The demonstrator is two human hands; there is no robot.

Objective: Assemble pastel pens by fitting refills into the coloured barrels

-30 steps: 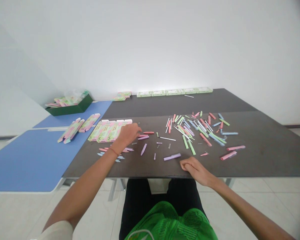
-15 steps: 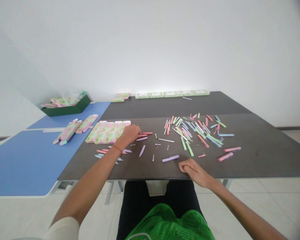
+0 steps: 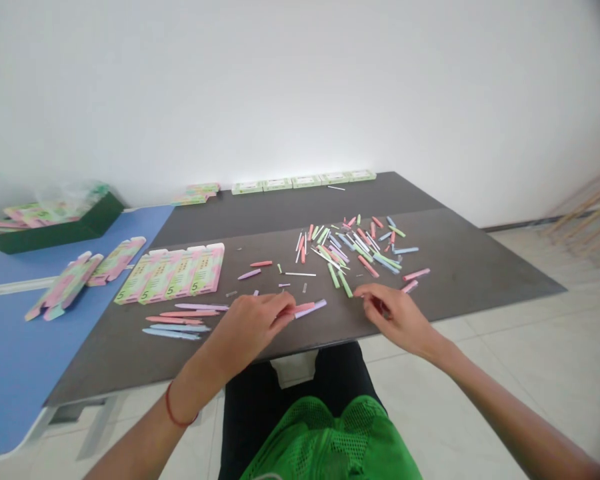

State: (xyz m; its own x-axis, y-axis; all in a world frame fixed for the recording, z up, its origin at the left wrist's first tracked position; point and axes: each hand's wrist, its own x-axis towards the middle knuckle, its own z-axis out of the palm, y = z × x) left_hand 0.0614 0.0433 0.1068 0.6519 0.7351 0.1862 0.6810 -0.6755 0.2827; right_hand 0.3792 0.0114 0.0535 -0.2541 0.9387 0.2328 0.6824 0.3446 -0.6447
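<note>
My left hand [image 3: 257, 325] is closed at the front of the dark table, its fingertips pinching a pink pen barrel [image 3: 305, 307]. Beside that barrel lies a purple one [image 3: 317, 306] with a clip. My right hand [image 3: 397, 320] is closed near the table's front edge, thumb and finger together, close to a green barrel [image 3: 345, 285]; whatever its fingers hold is hidden. Left of my left hand, several assembled-looking pens lie in a group, blue ones [image 3: 173, 333] in front of pink ones [image 3: 180, 320].
A heap of pen parts [image 3: 360, 250] covers the right middle. Flat pastel cartons [image 3: 180, 273] stand in a row at left; more cartons [image 3: 305, 181] line the back edge. A green bin [image 3: 80, 227] and loose cartons [image 3: 67, 283] rest on the blue table [image 3: 5, 347].
The view has turned to the right. My left hand has come from beside the cartons to the purple barrel, now with a pink barrel. My right hand has moved forward toward the heap.
</note>
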